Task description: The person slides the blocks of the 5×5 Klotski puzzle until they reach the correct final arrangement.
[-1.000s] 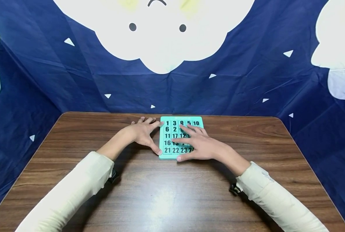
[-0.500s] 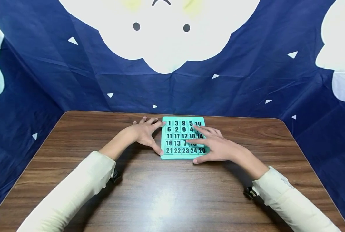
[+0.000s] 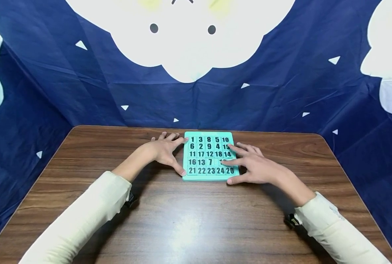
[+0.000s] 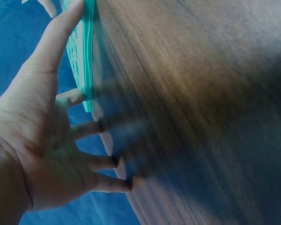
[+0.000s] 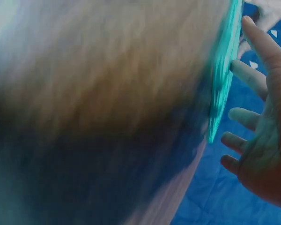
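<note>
A turquoise number slide puzzle [image 3: 211, 179] lies flat near the table's back edge. My left hand [image 3: 164, 151] is spread at its left side, with thumb and index finger touching the frame's edge. The other left fingers rest on the wood, as the left wrist view [image 4: 42, 150] also shows. My right hand [image 3: 256, 167] reaches over the right side, fingers spread. Its index fingertip is on a tile in the fourth row, right of the 7; that tile's second digit is hidden. The right thumb lies by the front right corner. In the right wrist view, the puzzle [image 5: 223, 75] appears edge-on.
The brown wooden table [image 3: 182, 220] extends around the puzzle, with a bright glare patch at its front. A dark blue cloth [image 3: 143, 99] with white clouds and triangles hangs behind and at both sides. Dark bands sit at both wrists.
My right hand has moved rightward across the puzzle, uncovering more numbers. The tile under its index finger appears shifted right within the fourth row. My left hand has stayed at the left edge.
</note>
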The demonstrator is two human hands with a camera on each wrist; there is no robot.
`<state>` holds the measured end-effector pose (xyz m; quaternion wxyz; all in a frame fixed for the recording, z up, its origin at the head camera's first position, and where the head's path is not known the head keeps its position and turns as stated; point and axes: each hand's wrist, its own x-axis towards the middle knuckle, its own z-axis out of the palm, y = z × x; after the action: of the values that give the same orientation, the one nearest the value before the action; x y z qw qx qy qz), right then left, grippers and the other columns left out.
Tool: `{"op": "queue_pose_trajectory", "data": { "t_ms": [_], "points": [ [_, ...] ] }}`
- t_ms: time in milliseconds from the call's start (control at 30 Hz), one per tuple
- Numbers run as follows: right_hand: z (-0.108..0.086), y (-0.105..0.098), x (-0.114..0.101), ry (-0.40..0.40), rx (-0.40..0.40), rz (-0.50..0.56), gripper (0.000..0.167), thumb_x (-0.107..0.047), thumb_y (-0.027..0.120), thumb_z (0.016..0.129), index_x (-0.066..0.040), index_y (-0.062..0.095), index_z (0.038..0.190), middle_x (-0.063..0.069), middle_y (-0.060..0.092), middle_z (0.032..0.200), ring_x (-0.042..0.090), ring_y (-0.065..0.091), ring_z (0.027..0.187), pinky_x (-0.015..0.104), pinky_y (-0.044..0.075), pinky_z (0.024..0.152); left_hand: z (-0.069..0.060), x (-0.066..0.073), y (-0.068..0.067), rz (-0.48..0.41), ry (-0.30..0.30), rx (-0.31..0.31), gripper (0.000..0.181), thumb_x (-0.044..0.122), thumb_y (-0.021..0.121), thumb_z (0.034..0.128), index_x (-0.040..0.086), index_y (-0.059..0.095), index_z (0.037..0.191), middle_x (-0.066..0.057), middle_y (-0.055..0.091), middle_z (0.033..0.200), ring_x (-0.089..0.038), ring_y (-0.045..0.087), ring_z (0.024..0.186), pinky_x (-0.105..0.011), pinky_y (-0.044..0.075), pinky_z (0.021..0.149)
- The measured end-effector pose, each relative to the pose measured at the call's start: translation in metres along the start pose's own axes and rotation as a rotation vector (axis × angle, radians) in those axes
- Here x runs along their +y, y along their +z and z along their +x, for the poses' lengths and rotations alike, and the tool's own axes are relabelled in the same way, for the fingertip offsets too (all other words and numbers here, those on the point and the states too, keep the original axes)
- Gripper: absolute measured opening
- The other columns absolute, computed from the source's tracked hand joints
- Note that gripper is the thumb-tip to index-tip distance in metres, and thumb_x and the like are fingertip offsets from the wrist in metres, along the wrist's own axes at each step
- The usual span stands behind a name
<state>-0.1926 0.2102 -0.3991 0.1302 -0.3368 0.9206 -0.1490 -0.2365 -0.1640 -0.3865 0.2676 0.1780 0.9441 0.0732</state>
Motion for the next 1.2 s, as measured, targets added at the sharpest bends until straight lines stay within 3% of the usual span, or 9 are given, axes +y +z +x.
{"op": "queue_pose_trajectory", "data": {
  "t_ms": [167, 267, 467, 600, 800, 967, 1067, 1200],
  "points": [
    [-0.002, -0.010, 0.003, -0.004, 0.057, -0.025, 0.059, -0.065, 0.085, 0.094, -0.032, 0.081, 0.143, 0.017, 0.033, 0.186, 0.052, 0.020, 0.174, 0.081, 0.014, 0.132, 0.000, 0.001, -0.002, 0.003, 0.002, -0.005, 0.144, 0.087, 0.089, 0.0726, 0.040, 0.010, 0.184, -0.015, 0.002, 0.193, -0.059, -0.005, 0.174, -0.089, 0.011, 0.131],
    [0.006, -0.009, -0.007, -0.038, 0.064, -0.046, 0.064, -0.067, 0.083, 0.095, -0.030, 0.078, 0.147, 0.016, 0.032, 0.187, 0.052, 0.022, 0.173, 0.081, 0.015, 0.133, 0.000, 0.002, -0.003, 0.003, 0.005, -0.004, 0.144, 0.086, 0.089, 0.0729, 0.039, 0.010, 0.184, -0.015, 0.002, 0.193, -0.059, -0.006, 0.174, -0.089, 0.010, 0.131],
    [0.023, 0.004, -0.029, -0.073, -0.028, -0.055, 0.082, -0.080, 0.072, 0.096, -0.042, 0.055, 0.168, 0.011, 0.017, 0.192, 0.048, 0.014, 0.177, 0.079, 0.013, 0.136, 0.002, 0.003, -0.003, 0.012, 0.009, -0.001, 0.143, 0.087, 0.088, 0.0732, 0.040, 0.010, 0.184, -0.015, 0.002, 0.193, -0.058, -0.006, 0.175, -0.089, 0.010, 0.131],
    [0.020, 0.001, -0.027, -0.029, -0.065, -0.081, 0.080, -0.080, 0.073, 0.095, -0.046, 0.056, 0.166, 0.010, 0.015, 0.192, 0.048, 0.010, 0.177, 0.078, 0.009, 0.138, 0.002, 0.003, -0.004, 0.010, 0.017, -0.005, 0.144, 0.087, 0.088, 0.0737, 0.039, 0.009, 0.184, -0.016, 0.002, 0.193, -0.059, -0.006, 0.174, -0.089, 0.010, 0.131],
    [0.012, -0.012, -0.017, -0.016, -0.034, -0.059, 0.073, -0.075, 0.077, 0.095, -0.039, 0.069, 0.157, 0.013, 0.020, 0.190, 0.052, 0.011, 0.176, 0.081, 0.008, 0.136, 0.002, 0.002, -0.005, 0.008, 0.018, -0.005, 0.144, 0.086, 0.089, 0.0740, 0.038, 0.009, 0.184, -0.017, 0.000, 0.192, -0.060, -0.007, 0.174, -0.090, 0.010, 0.130],
    [0.027, -0.002, -0.028, -0.036, -0.041, -0.015, 0.081, -0.077, 0.075, 0.096, -0.042, 0.056, 0.167, 0.009, 0.014, 0.192, 0.048, 0.010, 0.177, 0.079, 0.009, 0.137, 0.003, 0.000, -0.004, 0.015, 0.019, -0.006, 0.144, 0.088, 0.087, 0.0739, 0.037, 0.010, 0.184, -0.017, 0.001, 0.192, -0.060, -0.006, 0.174, -0.090, 0.010, 0.130],
    [0.040, 0.008, -0.039, -0.041, -0.078, -0.030, 0.088, -0.080, 0.072, 0.096, -0.048, 0.043, 0.173, 0.008, 0.008, 0.193, 0.045, 0.008, 0.178, 0.079, 0.008, 0.138, 0.004, -0.001, -0.003, 0.018, 0.016, -0.005, 0.144, 0.088, 0.087, 0.0736, 0.036, 0.010, 0.184, -0.018, 0.002, 0.192, -0.061, -0.005, 0.174, -0.089, 0.011, 0.130],
    [0.044, 0.014, -0.043, -0.046, -0.112, -0.062, 0.090, -0.083, 0.069, 0.096, -0.050, 0.039, 0.174, 0.008, 0.005, 0.193, 0.046, 0.005, 0.178, 0.079, 0.007, 0.138, 0.005, -0.002, 0.000, 0.013, 0.017, -0.002, 0.145, 0.088, 0.087, 0.0729, 0.036, 0.011, 0.184, -0.018, 0.003, 0.192, -0.061, -0.004, 0.173, -0.089, 0.012, 0.131]
  ]
}}
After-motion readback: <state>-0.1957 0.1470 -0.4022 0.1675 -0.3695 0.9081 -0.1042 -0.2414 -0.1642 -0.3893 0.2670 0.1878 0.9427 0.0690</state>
